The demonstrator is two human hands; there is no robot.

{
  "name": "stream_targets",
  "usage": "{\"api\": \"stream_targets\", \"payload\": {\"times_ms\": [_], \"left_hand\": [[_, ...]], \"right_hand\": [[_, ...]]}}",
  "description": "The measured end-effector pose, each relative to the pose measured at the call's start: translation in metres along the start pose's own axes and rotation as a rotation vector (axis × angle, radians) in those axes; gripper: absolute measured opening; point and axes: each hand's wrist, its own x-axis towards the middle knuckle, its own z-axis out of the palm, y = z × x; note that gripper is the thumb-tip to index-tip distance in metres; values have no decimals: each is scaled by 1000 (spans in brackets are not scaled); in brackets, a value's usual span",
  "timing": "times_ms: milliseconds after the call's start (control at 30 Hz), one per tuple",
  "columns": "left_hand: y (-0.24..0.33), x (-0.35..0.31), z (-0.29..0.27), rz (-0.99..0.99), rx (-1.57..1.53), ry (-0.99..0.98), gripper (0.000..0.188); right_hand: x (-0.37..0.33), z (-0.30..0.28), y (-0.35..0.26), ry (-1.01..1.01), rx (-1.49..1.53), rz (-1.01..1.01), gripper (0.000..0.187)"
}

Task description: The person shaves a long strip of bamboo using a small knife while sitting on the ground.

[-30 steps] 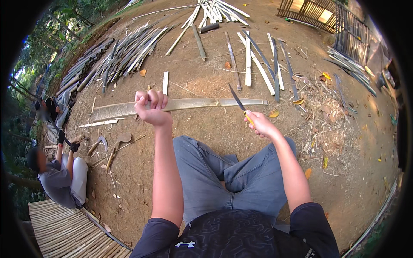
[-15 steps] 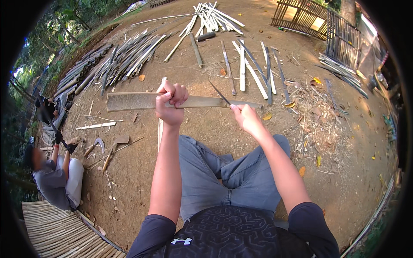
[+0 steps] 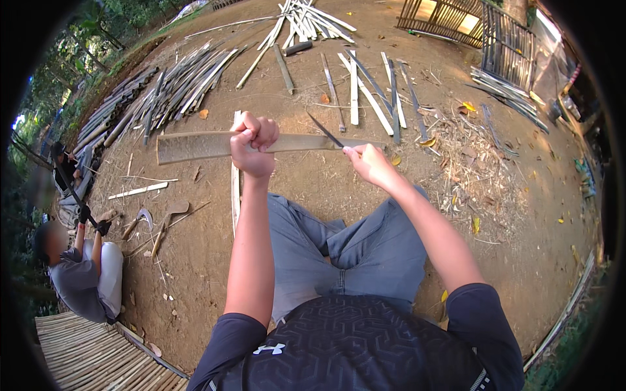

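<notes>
Head view showed the left hand (image 3: 253, 144) curled into a fist around a long, flat, greyish-tan split bamboo strip (image 3: 195, 146), held crosswise ahead of the person's knees, its broad end out to the left. The right hand (image 3: 370, 164) was wrapped round the mostly hidden handle of a slim, dark-bladed knife (image 3: 325, 131) — tip up and leftward, blade crossing the strip's narrower half, though whether the edge touched it could not be told. Just left of the left forearm, a narrow pale strip (image 3: 236, 189) ran lengthwise. Farther left on the brown earth lay a curved metal sickle (image 3: 145, 215) and a wooden-handled, broad-bladed tool (image 3: 177, 207), near another person in a grey shirt (image 3: 78, 283). Well ahead lay a heap of dark split bamboo lengths (image 3: 195, 81) — and, beyond it, a jumble of pale slats (image 3: 313, 25).
</notes>
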Motion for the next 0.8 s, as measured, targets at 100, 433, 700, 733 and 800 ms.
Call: {"api": "stream_targets", "payload": {"times_ms": [100, 433, 700, 733, 800], "left_hand": [[0, -3, -17, 3, -36, 39, 22], [-2, -21, -44, 93, 7, 307, 18], [-6, -30, -60, 135, 12, 478, 16], [-5, -33, -65, 147, 16, 484, 16], [-1, -39, -67, 148, 51, 512, 16]], "right_hand": [[5, -4, 9, -49, -127, 71, 44], [-5, 40, -19, -191, -64, 54, 44], [12, 55, 0, -70, -245, 103, 42], [0, 61, -17, -77, -215, 32, 41], [-14, 60, -41, -127, -188, 10, 40]]}}
